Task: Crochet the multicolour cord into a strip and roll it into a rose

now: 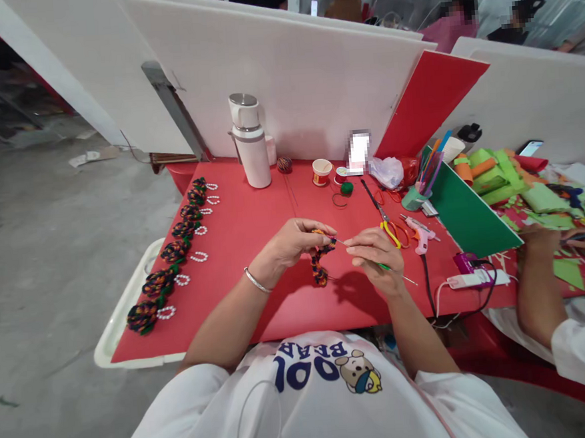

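My left hand point(294, 242) pinches the top of a multicoloured crocheted strip point(318, 264) that hangs down over the red table point(243, 229). My right hand point(378, 253) is closed on a thin crochet hook point(391, 271) with a green grip, its tip pointing at the strip. Both hands hover just above the table's middle. A silver bangle sits on my left wrist.
Several finished crocheted flowers point(174, 250) with white bead loops line the left edge. A white flask point(250, 142), thread spools point(322, 171), scissors point(383, 220), a glue gun point(420, 231) and a pen cup point(415, 194) stand behind. A co-worker's arm point(537, 275) rests at right among green paper scraps.
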A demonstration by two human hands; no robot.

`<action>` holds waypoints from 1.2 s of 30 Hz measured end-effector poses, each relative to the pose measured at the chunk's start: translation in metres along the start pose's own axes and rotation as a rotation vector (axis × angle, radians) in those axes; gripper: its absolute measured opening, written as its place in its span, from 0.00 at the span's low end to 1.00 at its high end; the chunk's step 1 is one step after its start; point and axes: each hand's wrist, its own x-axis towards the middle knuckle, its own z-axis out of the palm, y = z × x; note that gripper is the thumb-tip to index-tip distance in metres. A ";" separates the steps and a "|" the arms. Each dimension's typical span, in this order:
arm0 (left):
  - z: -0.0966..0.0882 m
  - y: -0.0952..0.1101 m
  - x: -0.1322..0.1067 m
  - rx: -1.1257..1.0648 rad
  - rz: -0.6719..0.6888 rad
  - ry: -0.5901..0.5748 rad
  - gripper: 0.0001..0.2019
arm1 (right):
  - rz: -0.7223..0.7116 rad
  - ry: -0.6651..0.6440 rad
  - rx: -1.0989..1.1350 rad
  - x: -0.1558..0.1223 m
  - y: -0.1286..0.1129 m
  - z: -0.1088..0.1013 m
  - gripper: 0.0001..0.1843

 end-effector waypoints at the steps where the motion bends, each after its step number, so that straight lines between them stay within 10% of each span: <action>1: 0.000 0.000 0.000 0.002 0.002 -0.011 0.12 | -0.008 -0.010 0.000 0.002 -0.001 -0.002 0.10; 11: -0.006 0.001 0.003 0.006 -0.042 -0.103 0.12 | 0.055 -0.089 0.146 0.013 -0.007 -0.016 0.07; 18: 0.011 -0.014 0.007 -0.023 0.086 -0.068 0.17 | 0.317 0.186 0.365 -0.008 0.005 0.028 0.14; 28: 0.028 -0.029 0.014 -0.072 0.295 0.194 0.25 | -0.017 0.276 -0.316 -0.008 -0.006 0.042 0.18; 36: 0.025 -0.018 0.009 -0.199 0.166 0.108 0.23 | 0.031 0.387 -0.182 -0.003 0.001 0.054 0.11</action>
